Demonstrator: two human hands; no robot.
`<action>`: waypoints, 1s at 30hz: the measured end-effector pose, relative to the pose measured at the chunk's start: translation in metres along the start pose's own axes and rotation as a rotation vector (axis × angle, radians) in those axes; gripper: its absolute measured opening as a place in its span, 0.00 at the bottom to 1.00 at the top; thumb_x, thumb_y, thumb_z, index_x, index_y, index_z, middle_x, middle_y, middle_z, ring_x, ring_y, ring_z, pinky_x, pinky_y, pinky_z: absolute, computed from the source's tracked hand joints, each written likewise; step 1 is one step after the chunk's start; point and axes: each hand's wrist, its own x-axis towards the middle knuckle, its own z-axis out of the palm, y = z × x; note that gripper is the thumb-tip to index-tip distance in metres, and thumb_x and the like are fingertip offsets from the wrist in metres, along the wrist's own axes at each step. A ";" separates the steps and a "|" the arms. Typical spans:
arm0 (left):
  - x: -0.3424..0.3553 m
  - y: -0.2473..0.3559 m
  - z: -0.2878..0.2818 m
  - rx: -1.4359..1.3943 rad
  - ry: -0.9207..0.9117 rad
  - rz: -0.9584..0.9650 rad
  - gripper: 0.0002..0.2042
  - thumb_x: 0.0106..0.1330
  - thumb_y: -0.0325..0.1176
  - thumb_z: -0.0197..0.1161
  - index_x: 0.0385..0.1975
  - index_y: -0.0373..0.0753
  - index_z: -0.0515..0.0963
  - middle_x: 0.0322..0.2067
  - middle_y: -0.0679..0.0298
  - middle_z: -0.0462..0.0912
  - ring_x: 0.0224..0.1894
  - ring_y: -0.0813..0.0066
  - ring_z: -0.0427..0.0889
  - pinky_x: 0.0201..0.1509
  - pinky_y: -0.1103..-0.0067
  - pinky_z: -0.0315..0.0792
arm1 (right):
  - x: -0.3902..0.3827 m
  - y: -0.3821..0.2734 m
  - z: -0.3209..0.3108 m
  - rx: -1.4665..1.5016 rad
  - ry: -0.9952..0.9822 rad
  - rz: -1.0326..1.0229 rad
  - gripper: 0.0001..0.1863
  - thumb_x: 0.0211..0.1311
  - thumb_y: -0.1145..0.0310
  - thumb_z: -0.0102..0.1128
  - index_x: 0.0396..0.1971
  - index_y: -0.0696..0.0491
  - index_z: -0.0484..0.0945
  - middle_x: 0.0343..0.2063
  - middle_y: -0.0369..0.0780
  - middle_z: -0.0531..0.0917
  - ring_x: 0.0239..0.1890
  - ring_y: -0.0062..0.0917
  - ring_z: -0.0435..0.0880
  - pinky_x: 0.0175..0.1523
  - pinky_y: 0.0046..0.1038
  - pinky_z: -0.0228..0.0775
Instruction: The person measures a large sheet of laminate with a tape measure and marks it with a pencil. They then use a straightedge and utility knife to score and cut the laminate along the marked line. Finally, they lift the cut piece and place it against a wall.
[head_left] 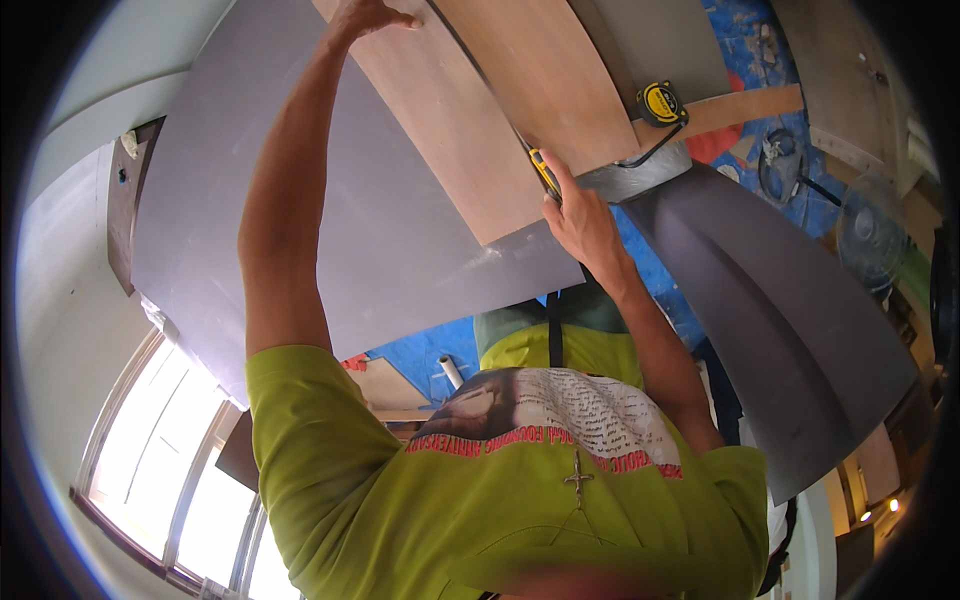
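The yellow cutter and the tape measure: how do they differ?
The yellow cutter is long and slim, while the tape measure is compact and rounded. The cutter is gripped in the right hand; the tape measure is untouched, by a narrow wooden strip. Both show yellow with darker parts.

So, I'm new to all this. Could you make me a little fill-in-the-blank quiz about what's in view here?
1. The person's ____ hand holds a utility knife by a wooden strip.
2. The tape measure has a black and ____ case.
3. The floor covering is mostly ____.
4. The pendant over the green shirt is shaped like a ____.

Missing words: right; yellow; blue; cross.
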 end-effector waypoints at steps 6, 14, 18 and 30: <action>-0.003 0.005 -0.007 -0.012 0.010 0.045 0.74 0.27 0.62 0.87 0.74 0.27 0.51 0.73 0.35 0.50 0.76 0.37 0.51 0.78 0.57 0.56 | -0.024 0.009 0.001 0.002 -0.016 0.018 0.36 0.65 0.71 0.57 0.73 0.45 0.57 0.27 0.59 0.83 0.33 0.60 0.82 0.39 0.56 0.73; -0.004 0.004 -0.007 -0.067 -0.013 0.013 0.74 0.28 0.60 0.88 0.75 0.29 0.49 0.74 0.36 0.48 0.76 0.38 0.50 0.78 0.57 0.56 | -0.052 0.024 0.003 0.009 -0.040 0.034 0.37 0.65 0.73 0.58 0.74 0.45 0.57 0.28 0.59 0.83 0.32 0.59 0.82 0.37 0.54 0.73; -0.001 0.000 -0.003 -0.070 0.007 0.021 0.75 0.27 0.59 0.88 0.76 0.29 0.48 0.74 0.36 0.48 0.76 0.39 0.49 0.78 0.57 0.56 | -0.061 0.029 0.006 0.012 -0.014 0.025 0.37 0.65 0.73 0.58 0.74 0.44 0.57 0.28 0.58 0.83 0.33 0.58 0.82 0.37 0.54 0.73; 0.000 0.002 -0.006 -0.026 -0.018 0.023 0.74 0.30 0.60 0.87 0.76 0.29 0.47 0.75 0.36 0.47 0.77 0.39 0.48 0.79 0.57 0.53 | -0.080 0.028 -0.002 0.019 -0.061 0.107 0.37 0.65 0.73 0.58 0.74 0.42 0.58 0.26 0.56 0.83 0.31 0.57 0.83 0.37 0.53 0.74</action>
